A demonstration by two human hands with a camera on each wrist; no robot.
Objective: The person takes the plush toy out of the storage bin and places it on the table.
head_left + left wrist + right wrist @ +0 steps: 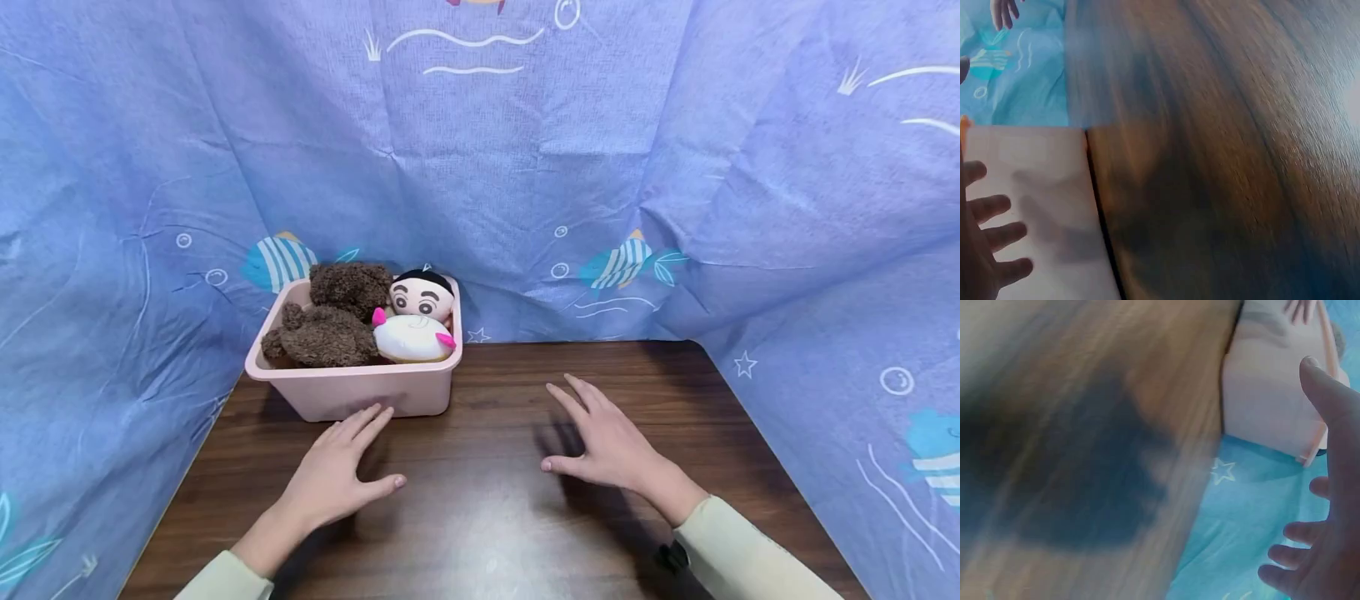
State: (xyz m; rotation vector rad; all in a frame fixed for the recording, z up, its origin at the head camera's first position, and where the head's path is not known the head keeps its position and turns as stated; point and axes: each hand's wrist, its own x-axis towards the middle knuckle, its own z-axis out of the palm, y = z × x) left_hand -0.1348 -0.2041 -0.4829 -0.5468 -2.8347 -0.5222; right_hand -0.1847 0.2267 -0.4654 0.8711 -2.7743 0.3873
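A pale pink plastic bin (360, 392) stands at the back left of the table, filled with plush toys. Inside it are brown curly-furred plush toys (330, 337), a doll (422, 298) with a black-topped head and big eyes, and a white plush (412, 337) with pink tips. My left hand (330, 475) hovers in front of the bin, thumb spread from the fingers, holding nothing. To the right, over bare wood, my right hand (607, 437) is spread and holds nothing. Both palms face inward. The right wrist view shows the bin (1272, 394) beyond the right hand (1329, 531).
The dark wood-grain table (495, 467) reaches back to a blue curtain (525, 192) printed with fish, stars and bubbles. This cloth also hangs along both sides. A small black object (671, 557) shows beside the right sleeve.
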